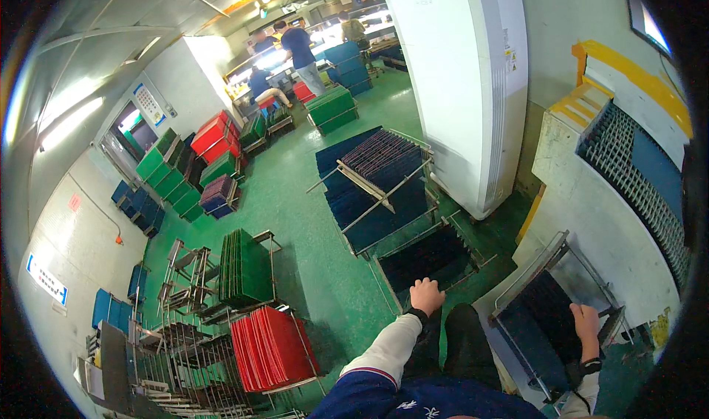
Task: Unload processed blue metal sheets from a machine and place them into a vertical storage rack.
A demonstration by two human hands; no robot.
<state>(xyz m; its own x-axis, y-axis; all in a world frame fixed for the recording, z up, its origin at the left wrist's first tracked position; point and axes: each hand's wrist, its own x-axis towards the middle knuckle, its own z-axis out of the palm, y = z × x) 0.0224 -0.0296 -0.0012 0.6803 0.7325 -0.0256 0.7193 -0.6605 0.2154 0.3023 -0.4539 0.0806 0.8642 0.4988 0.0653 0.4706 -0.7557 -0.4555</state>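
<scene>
My left hand is closed, its fingers curled in front of my knee. It lies at the near edge of a metal rack of dark panels; whether it grips anything I cannot make out. To the right, a second metal rack leans with a row of thin, dark blue panels standing in it. My right hand is closed at the right end of that row, thumb and fingers at a panel's edge. The fingertips are partly hidden there.
A machine with a roller conveyor stands at right, a tall white cabinet ahead. More racks hold dark blue, green and red panels. Bare metal racks stand left. Several people are at a far lit bench.
</scene>
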